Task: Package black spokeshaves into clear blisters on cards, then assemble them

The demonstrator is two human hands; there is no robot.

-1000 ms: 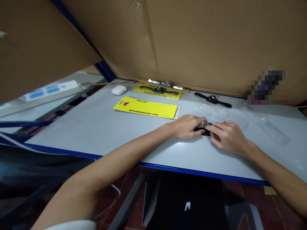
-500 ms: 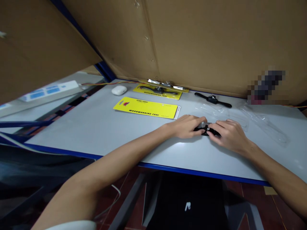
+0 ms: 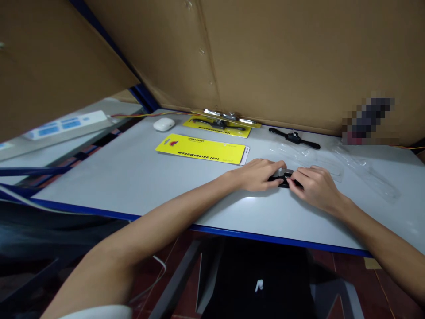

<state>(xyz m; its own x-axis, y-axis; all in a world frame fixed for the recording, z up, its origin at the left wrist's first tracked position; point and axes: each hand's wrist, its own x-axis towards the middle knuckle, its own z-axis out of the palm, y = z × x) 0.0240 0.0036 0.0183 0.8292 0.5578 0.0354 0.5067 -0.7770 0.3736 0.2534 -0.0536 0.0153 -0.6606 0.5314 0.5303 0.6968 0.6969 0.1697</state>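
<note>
A small black spokeshave (image 3: 283, 179) lies on the white table (image 3: 139, 177), mostly covered by my two hands. My left hand (image 3: 257, 174) grips its left handle, fingers curled over it. My right hand (image 3: 315, 186) holds the right side, with thumb and fingertips pinching at the middle of the tool. Only the black centre with a bit of bright metal shows between the hands.
A yellow packaging card (image 3: 202, 148) lies to the left, another carded spokeshave (image 3: 221, 122) behind it. A second black spokeshave (image 3: 294, 138) and clear plastic blister shells (image 3: 365, 173) lie at the back right. A white earbud case (image 3: 164, 124) sits far left. Cardboard walls enclose the table.
My right hand's fingers have shifted slightly left along the tool's middle. The left hand and the tool stay where they were.
</note>
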